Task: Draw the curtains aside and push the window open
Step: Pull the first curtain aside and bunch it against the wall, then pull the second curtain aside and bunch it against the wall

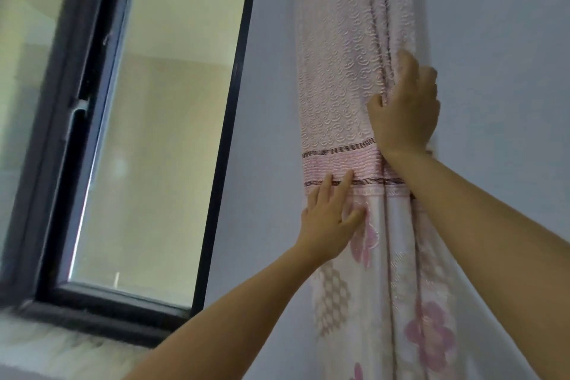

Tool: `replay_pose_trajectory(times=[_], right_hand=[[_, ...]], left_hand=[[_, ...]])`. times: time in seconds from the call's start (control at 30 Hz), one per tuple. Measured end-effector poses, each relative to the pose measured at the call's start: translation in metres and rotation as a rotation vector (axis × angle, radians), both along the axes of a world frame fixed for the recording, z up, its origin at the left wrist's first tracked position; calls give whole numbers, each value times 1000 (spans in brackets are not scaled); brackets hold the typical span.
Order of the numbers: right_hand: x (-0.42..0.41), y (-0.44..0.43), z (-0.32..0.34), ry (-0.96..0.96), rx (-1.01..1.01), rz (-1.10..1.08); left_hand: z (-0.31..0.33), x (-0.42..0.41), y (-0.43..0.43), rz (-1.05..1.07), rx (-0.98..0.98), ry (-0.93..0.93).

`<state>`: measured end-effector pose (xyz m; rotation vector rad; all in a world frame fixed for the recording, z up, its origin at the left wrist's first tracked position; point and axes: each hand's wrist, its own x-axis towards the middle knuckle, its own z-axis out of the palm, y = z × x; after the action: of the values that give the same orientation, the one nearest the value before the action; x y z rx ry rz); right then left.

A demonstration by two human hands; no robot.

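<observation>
Both hands on bunched curtain (336,95) beside window (160,133): right hand (407,108) fingers gripping folds, left hand (331,219) fingers spread flat, I note.

- Pale grey-blue wall (268,77), the surface carrying everything here.
- Dark-framed window (234,120) set into the wall at left, glass pane inside the frame.
- Whitish sill (46,345) along the bottom of the frame, blurred.
- Pink patterned curtain (336,86) hanging against the wall right of the window, gathered into vertical folds, clear of the frame, with a strip of bare wall between.
- Flower pattern on the curtain's lower part, banded stripe across its middle.
</observation>
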<state>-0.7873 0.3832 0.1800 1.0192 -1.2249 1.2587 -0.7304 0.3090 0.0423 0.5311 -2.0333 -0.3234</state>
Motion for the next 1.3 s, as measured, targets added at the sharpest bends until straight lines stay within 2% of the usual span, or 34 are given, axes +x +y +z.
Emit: replay_pose_trajectory(times=[0.1, 0.17, 0.27, 0.33, 0.43, 0.6, 0.7, 0.87, 1.0, 1.13, 1.3], right_hand=[[15, -6, -14, 17, 20, -127], [26, -9, -19, 102, 10, -272], [43, -18, -30, 391, 50, -535], [58, -32, -43, 577, 153, -578], [99, -55, -62, 635, 343, -477], [188, -101, -103, 406, 497, -141], [245, -145, -140, 313, 572, -38], [348, -210, -186, 209, 703, 203], [432, -242, -216, 352, 637, 422], [496, -269, -242, 482, 615, 516], [541, -319, -251, 426, 661, 606]], left_hand=[[-11, 9, -2, -13, 66, 52], [-20, 17, -5, -12, 78, 60], [-34, 31, -9, -42, 174, 11], [-43, 47, -14, -41, 226, -25], [-51, 91, -34, 38, 246, -52], [-93, 217, -77, 208, 467, 89], [-125, 318, -104, 389, 546, 177], [-156, 486, -127, 777, 555, 273], [-167, 585, -131, 955, 548, 314], [-180, 635, -139, 1028, 546, 327], [-198, 675, -166, 1079, 533, 329]])
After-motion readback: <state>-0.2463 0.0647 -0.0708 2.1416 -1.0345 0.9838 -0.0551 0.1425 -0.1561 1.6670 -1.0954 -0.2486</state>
